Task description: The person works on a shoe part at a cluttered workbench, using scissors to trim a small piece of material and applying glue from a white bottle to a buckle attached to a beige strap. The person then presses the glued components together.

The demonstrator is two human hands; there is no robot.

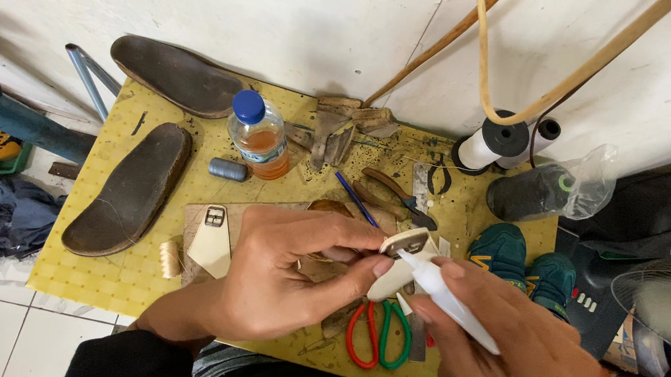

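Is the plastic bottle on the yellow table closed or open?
Closed. The plastic bottle stands upright on the yellow table, its blue cap is on, and orange liquid fills the lower part.

Matt cream leather strap [395, 276] with a dull metal buckle [404, 241], smooth white plastic tube [450, 302], rough dark worn soles [131, 188], clear glossy plastic bottle [260, 137], scuffed yellow perforated table mat [109, 271], glossy red and green scissor handles [378, 334]
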